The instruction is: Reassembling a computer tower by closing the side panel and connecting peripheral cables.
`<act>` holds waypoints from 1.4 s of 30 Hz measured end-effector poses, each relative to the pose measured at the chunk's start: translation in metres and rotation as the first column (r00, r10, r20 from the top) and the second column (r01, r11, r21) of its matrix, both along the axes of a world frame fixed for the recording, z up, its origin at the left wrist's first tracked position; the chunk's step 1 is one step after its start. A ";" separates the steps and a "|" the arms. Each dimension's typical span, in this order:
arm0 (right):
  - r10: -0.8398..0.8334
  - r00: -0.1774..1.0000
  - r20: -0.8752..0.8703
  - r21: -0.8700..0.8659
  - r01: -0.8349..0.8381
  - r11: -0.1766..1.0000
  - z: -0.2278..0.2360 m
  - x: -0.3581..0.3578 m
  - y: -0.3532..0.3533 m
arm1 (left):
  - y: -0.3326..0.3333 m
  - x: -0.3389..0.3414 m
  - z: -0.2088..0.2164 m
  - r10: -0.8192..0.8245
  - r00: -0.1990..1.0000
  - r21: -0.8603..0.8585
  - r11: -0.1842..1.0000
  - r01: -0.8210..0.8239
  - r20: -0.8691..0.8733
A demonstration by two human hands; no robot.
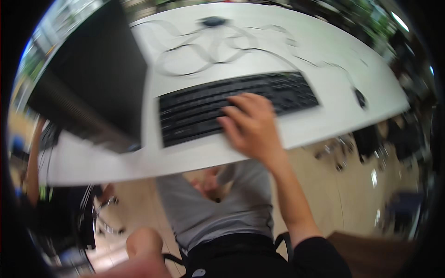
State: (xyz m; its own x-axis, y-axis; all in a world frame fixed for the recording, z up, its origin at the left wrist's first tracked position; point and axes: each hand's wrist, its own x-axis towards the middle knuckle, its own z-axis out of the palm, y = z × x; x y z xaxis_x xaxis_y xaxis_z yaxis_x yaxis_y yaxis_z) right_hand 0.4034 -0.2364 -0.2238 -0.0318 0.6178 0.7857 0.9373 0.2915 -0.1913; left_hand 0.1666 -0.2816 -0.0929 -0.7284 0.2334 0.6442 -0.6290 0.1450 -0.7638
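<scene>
A black keyboard (190,113) lies slightly tilted on the white desk (324,125) in front of me. Over its lower middle rests my right hand (255,127), palm down, with bent fingers a little apart and the tips at the keys. Nothing is held in it; whether a key is pressed cannot be made out. My left arm (144,243) shows only as a bent, blurred piece at the lower left. The left hand itself is outside the picture.
A large black panel or case (97,74) stands at the left. Loose dark cables (185,74) curl behind the keyboard toward a small dark object (213,21). A black mouse (360,98) lies at the right. Another person's arm (33,162) shows far left; wheeled chairs (340,153) stand right.
</scene>
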 end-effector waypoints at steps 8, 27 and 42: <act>-0.066 0.995 0.070 -0.127 0.075 0.989 -0.002 -0.006 -0.005 | 0.053 -0.043 -0.076 0.405 -0.415 0.431 -0.057 -0.901 -0.815; -0.054 0.995 0.087 -0.115 0.063 0.991 -0.005 0.000 -0.005 | 0.001 0.015 -0.085 0.333 -0.311 0.456 0.647 -0.611 -0.890; -0.049 0.994 0.100 -0.139 0.062 0.988 -0.013 0.002 -0.003 | -0.115 0.072 -0.028 -0.198 0.240 -0.007 0.784 0.621 -0.950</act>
State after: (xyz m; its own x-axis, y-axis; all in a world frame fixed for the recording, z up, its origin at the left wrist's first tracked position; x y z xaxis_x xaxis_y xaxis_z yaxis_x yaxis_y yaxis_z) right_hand 0.4053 -0.2392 -0.2367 -0.0653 0.7257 0.6849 0.9672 0.2148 -0.1354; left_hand 0.2386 -0.3962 -0.1214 0.4505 -0.0512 0.8913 -0.6313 0.6877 0.3586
